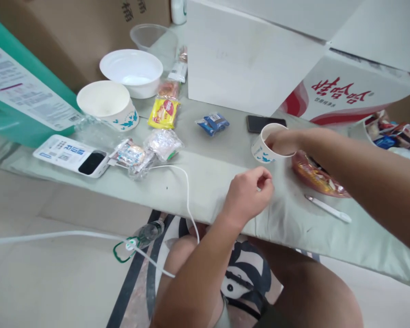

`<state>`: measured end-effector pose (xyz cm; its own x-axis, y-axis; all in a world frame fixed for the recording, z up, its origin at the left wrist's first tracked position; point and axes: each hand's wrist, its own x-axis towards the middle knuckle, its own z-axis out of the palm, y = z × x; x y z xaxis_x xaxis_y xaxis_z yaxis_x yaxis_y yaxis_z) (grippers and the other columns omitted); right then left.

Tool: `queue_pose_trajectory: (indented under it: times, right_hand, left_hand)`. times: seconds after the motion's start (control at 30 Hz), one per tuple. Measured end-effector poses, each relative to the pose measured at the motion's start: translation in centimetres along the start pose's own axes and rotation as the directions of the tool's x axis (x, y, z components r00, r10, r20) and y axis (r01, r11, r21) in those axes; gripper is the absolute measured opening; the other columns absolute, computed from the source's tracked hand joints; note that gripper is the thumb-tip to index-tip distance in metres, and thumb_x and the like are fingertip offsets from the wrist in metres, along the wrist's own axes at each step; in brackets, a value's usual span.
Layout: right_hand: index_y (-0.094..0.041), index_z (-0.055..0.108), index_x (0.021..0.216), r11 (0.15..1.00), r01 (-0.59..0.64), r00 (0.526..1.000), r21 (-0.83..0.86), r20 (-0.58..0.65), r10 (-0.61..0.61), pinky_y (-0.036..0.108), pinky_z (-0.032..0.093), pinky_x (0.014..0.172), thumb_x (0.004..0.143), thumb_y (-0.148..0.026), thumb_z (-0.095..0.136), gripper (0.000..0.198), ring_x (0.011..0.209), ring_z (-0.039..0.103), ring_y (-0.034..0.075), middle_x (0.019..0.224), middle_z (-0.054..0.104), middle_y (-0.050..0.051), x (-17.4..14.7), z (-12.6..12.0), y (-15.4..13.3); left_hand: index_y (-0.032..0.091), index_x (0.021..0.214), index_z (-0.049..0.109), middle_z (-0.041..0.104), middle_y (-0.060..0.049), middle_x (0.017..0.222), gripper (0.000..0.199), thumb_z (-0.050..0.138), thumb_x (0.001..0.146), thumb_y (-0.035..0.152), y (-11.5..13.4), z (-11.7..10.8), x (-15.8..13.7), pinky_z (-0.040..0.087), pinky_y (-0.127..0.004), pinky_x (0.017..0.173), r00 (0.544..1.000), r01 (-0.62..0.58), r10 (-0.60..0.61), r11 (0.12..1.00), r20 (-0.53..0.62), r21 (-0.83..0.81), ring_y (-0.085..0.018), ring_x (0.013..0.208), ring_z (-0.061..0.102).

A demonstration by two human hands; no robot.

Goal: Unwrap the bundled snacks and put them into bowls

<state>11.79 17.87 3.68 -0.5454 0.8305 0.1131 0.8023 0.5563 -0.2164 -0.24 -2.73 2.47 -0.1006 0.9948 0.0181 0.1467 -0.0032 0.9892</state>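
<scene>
My right hand (283, 140) reaches down into a white paper cup (261, 152) with a blue print, and the cup's wall hides the fingertips. In front of the cup, my left hand (249, 192) hovers near the table edge with its fingers curled towards the thumb; nothing shows in it. Beside the cup, partly under my right forearm, lies a reddish round tray of wrapped snacks (316, 175). A white-handled utility knife (328, 208) rests nearer to me. Behind the cup is a black phone (256, 123). Blue snack packets (213, 124) lie left of it.
On the left stand a large paper bowl (125, 119), a white bowl (145, 89), a yellow packet (164, 113), a clear-wrapped snack (131, 154) and a white box (66, 152). White cartons (239, 59) line the back. A white cable (186, 182) crosses the table edge; a plastic bottle (148, 232) is below.
</scene>
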Motion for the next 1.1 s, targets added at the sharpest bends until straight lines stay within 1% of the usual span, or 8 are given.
queue_pose_trajectory:
  times: [0.07,0.13,0.3,0.4,0.53,0.8,0.9,1.1]
  right_hand:
    - [-0.018,0.068,0.054,0.986,-0.095,0.907,-0.138,0.396,0.142,0.023,0.035,0.046,0.076,-0.010,0.067,0.024,0.036,0.048,0.006,0.048,0.061,-0.004,1.6,-2.9,-1.4]
    - [-0.018,0.074,0.063,0.962,-0.121,0.820,-0.243,0.522,0.235,0.026,0.041,0.050,0.071,-0.005,0.065,0.019,0.043,0.057,0.011,0.053,0.066,-0.002,3.2,-5.6,-3.2]
    - [-0.026,0.073,0.122,0.978,0.094,0.960,-0.186,0.277,-0.040,0.040,0.054,0.087,0.079,-0.025,0.070,0.043,0.097,0.071,0.025,0.113,0.075,0.006,5.0,-4.8,-9.5]
    - [-0.034,0.047,0.153,0.990,0.128,0.944,-0.062,0.313,-0.102,0.049,0.050,0.104,0.079,-0.039,0.073,0.079,0.130,0.057,0.036,0.160,0.043,0.009,5.1,0.4,-12.7]
    - [-0.034,0.043,0.155,0.999,0.005,0.953,0.038,0.303,-0.017,0.053,0.041,0.115,0.087,-0.029,0.063,0.072,0.147,0.040,0.038,0.169,0.026,0.007,4.1,5.4,-14.2]
    - [-0.030,0.064,0.136,0.938,0.179,0.965,0.298,0.130,-0.226,0.060,0.038,0.115,0.087,-0.025,0.059,0.050,0.147,0.037,0.037,0.165,0.037,0.009,-12.1,5.5,-10.6]
    - [-0.032,0.069,0.123,0.757,0.120,0.981,0.642,0.040,-0.189,0.058,0.037,0.116,0.082,-0.022,0.061,0.043,0.143,0.046,0.034,0.159,0.047,0.008,-19.1,5.3,-8.0]
    - [-0.033,0.059,0.125,-0.126,-0.151,0.886,0.980,0.191,0.423,0.045,0.059,0.081,0.086,-0.045,0.050,0.041,0.103,0.069,0.027,0.121,0.071,0.006,-21.5,4.4,-4.5]
  left_hand:
    - [0.023,0.079,0.062,0.068,0.001,0.075,0.010,0.054,0.084,0.020,0.1,-0.4,0.0,0.046,-0.027,0.071,1.000,0.016,-0.016,0.999,-0.021,-0.031,-0.014,0.073,0.062]
    - [0.023,0.078,0.062,0.068,0.001,0.075,0.009,0.055,0.084,0.020,0.0,-0.8,0.0,0.047,-0.027,0.071,0.998,0.034,-0.037,0.997,-0.041,-0.062,-0.013,0.072,0.062]
    - [0.022,0.078,0.063,0.068,0.002,0.073,0.008,0.056,0.082,0.019,-0.3,-1.6,0.2,0.047,-0.027,0.072,0.997,0.049,-0.054,0.996,-0.063,-0.080,-0.013,0.072,0.062]
    - [0.022,0.077,0.062,0.066,0.002,0.072,0.008,0.057,0.080,0.016,-0.4,-1.6,0.4,0.046,-0.027,0.071,0.994,0.039,-0.050,0.994,-0.102,-0.104,-0.013,0.070,0.060]
    - [0.021,0.070,0.056,0.057,0.004,0.062,0.010,0.058,0.079,0.017,0.0,-1.5,0.3,0.042,-0.025,0.060,0.954,-0.037,-0.029,0.977,-0.299,-0.212,-0.010,0.059,0.052]
    - [0.022,0.073,0.058,0.047,0.006,0.055,0.009,0.058,0.080,0.015,0.2,-2.5,-0.2,0.039,-0.024,0.051,0.785,-0.350,0.145,0.906,-0.603,-0.238,-0.009,0.048,0.042]
    - [0.023,0.073,0.058,0.045,0.006,0.055,0.011,0.056,0.081,0.015,-0.1,-2.5,-0.2,0.038,-0.024,0.050,0.813,-0.273,0.089,0.931,-0.575,-0.242,-0.009,0.047,0.042]
    - [0.021,0.081,0.061,0.061,0.002,0.072,0.014,0.061,0.086,0.034,-0.6,0.4,0.5,0.049,-0.024,0.066,0.981,0.021,-0.058,0.980,-0.183,-0.196,-0.012,0.070,0.060]
